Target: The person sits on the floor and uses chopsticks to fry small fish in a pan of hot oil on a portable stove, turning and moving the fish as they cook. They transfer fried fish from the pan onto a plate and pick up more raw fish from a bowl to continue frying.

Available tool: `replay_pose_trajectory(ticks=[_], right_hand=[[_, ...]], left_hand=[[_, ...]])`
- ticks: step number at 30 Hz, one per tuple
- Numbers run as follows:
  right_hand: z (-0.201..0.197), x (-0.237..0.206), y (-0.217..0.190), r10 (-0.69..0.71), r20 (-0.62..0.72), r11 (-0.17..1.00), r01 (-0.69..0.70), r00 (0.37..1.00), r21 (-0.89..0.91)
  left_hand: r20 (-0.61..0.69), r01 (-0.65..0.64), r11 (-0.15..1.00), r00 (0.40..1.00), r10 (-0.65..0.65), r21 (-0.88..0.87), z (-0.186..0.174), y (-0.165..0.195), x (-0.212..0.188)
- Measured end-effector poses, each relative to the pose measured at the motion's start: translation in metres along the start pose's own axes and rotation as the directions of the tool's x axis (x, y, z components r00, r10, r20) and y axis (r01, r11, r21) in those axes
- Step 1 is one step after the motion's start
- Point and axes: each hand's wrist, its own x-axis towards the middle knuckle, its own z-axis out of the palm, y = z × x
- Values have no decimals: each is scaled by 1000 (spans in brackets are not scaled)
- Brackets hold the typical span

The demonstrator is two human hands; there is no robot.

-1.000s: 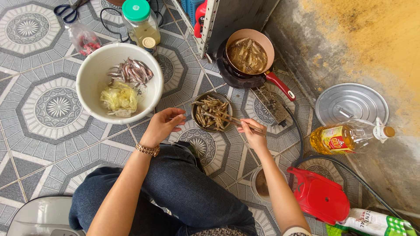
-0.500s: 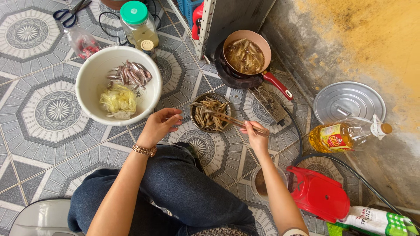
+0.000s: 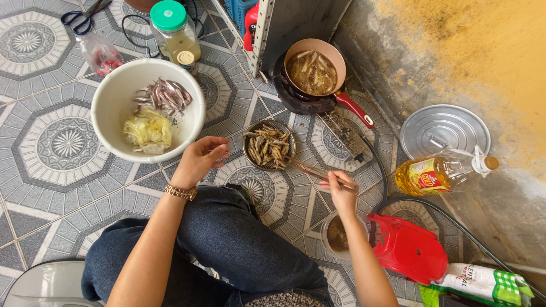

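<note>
The right hand [image 3: 341, 190] is reaching forward over the tiled floor [image 3: 51, 170], its fingers closing around a pair of chopsticks [image 3: 315, 172] whose tips are lying at the rim of the small bowl of fried fish [image 3: 268, 145]. The left hand [image 3: 200, 159] is hovering beside the white basin [image 3: 114, 96], fingers loosely curled, gripping nothing. The frying pan [image 3: 314, 68] is sitting on a burner beyond the bowl, an oil bottle [image 3: 441, 173] lying to the right
</note>
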Motion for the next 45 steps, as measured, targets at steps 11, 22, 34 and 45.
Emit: replay_pose_trajectory(ticks=[11, 22, 34, 45], right_hand=[[22, -5, -8, -36, 16, 997, 37, 999, -66], [31, -13, -42, -177, -40, 984, 177, 983, -4], [25, 21, -50, -280, -94, 959, 284, 955, 23], [-29, 135, -47, -199, -291, 934, 271, 936, 232]], left_hand=[[-64, -17, 1000, 998, 17, -9, -16, 11, -6], [-173, -67, 992, 984, 48, -107, -53, 35, -27], [-120, -132, 984, 986, 118, -123, -35, 17, -4], [-49, -24, 975, 999, 14, -220, 15, -30, 41]])
